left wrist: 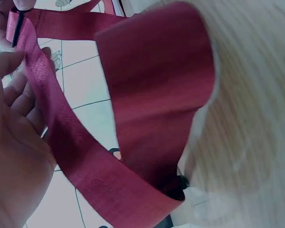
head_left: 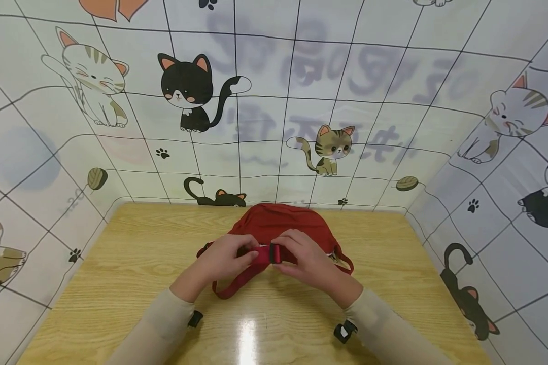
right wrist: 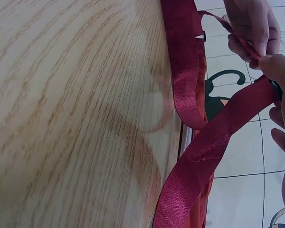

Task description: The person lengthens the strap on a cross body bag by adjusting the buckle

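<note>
1. Bag (head_left: 283, 220), red and made of cloth, sits on the wooden table (head_left: 141, 274) with its top edge against the far side, close to the patterned wall (head_left: 265, 66).
2. A red strap (head_left: 264, 254) comes off the bag and is raised in front of it; a lower stretch of it loops down onto the table, nearer the person than the bag.
3. A black buckle (head_left: 274, 253) sits on the raised strap, in front of the middle of the bag.
4. The left hand (head_left: 230, 255) is in front of the bag's left half, pinching the strap between thumb and fingers, just beside the buckle.
5. The right hand (head_left: 306, 258) is in front of the bag's right half, gripping the strap right at the buckle, thumb on one side and fingers on the other.
6. In both wrist views the strap hangs in broad, slightly twisted bands between the hands and the bag.
7. Pale sleeves (head_left: 160, 324) cover both forearms, nearer the person than the bag, and a black clip (head_left: 345, 332) shows under the right wrist.
8. Above the bag, the wall carries a black-and-white cat (head_left: 187, 88) to its left and a striped cat (head_left: 333, 147) to its right; a dark cat (head_left: 224, 197) peeks up just left of the bag's top.
</note>
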`<control>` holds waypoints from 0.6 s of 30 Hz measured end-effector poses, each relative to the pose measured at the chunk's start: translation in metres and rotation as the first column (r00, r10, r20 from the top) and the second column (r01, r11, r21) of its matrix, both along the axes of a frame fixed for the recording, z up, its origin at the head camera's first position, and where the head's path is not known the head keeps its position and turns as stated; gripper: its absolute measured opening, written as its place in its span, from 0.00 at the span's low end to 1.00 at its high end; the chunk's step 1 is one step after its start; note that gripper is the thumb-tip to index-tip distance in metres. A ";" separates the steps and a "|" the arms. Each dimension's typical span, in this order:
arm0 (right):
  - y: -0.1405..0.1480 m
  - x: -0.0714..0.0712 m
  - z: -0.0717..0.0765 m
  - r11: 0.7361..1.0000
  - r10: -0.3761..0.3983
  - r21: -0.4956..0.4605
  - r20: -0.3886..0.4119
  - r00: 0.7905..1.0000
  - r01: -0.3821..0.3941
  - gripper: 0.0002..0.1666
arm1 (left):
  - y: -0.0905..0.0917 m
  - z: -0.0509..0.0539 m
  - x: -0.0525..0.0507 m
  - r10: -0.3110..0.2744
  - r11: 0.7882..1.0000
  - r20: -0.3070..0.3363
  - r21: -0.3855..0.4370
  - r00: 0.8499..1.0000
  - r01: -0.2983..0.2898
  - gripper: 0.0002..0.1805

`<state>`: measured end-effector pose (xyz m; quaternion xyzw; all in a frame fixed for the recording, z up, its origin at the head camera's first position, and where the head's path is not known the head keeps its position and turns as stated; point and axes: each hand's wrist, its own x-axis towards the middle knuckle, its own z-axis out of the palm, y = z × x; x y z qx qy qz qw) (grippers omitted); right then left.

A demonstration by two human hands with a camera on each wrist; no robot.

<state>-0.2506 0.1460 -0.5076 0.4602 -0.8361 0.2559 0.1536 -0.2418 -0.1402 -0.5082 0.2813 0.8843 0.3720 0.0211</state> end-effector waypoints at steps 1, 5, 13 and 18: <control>0.000 0.000 0.000 1.000 0.000 0.001 -0.002 1.000 0.000 0.33 | 0.000 0.000 0.000 -0.004 1.000 -0.007 0.004 1.000 0.004 0.03; 0.001 -0.001 0.000 1.000 0.001 0.004 -0.001 1.000 -0.001 0.33 | 0.000 -0.001 0.000 -0.014 1.000 -0.033 0.027 0.999 0.015 0.04; 0.001 -0.001 0.001 1.000 -0.007 0.008 0.011 1.000 0.007 0.32 | 0.005 0.004 0.000 -0.019 0.998 -0.027 0.054 0.999 0.021 0.04; 0.000 -0.001 0.001 1.000 -0.007 0.006 0.013 1.000 0.007 0.33 | 0.009 0.005 0.000 -0.035 0.997 -0.025 0.071 0.999 0.036 0.03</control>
